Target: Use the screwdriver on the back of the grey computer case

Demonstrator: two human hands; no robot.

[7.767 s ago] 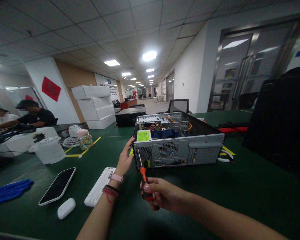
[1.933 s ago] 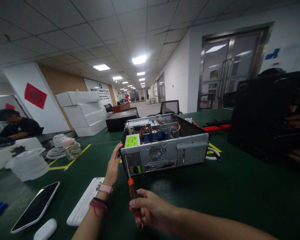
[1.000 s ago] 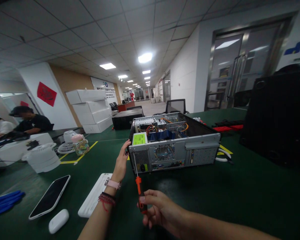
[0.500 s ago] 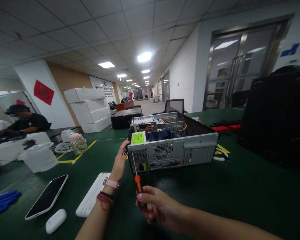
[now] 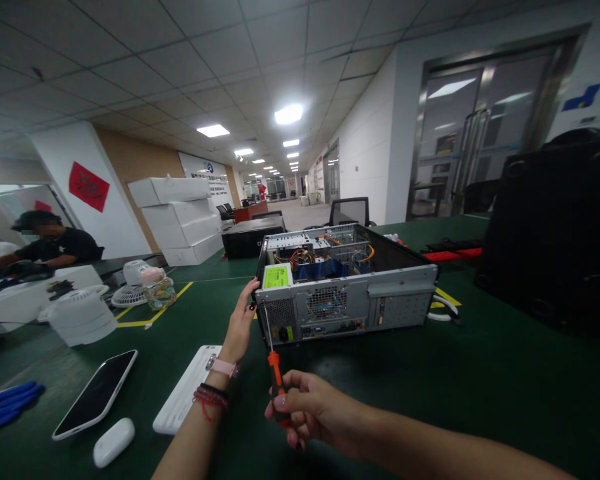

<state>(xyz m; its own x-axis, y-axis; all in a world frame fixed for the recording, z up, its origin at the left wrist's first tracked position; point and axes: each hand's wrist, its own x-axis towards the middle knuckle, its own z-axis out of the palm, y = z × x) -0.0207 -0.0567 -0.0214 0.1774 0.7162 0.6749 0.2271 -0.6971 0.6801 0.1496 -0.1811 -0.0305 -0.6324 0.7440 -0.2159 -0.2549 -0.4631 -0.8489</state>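
Observation:
An open computer case [image 5: 350, 303] lies on its side on the green table [image 5: 380, 407], its metal back panel facing me. My left hand [image 5: 241, 320] rests against the case's left edge, fingers extended and slightly apart. In my right hand [image 5: 313, 410] is a screwdriver [image 5: 276, 380] with an orange and dark handle, held by fingers wrapped round the handle. Its shaft points up to the left part of the back panel, beside the vent grille. Whether the tip sits in a screw is too small to tell. A green-labelled power supply [image 5: 277, 275] shows at the case's near left corner.
On the left lie a phone [image 5: 96, 393], a white earbud case [image 5: 114, 442], a white flat object [image 5: 187, 390], blue gloves [image 5: 10, 405], a jar [image 5: 159, 290] and a fan [image 5: 130, 293]. A large black object [image 5: 550, 233] stands right. A person [image 5: 55, 240] sits far left.
The fingers of my right hand have shifted round the screwdriver handle, and the handle has moved very slightly left. My left hand stays against the case.

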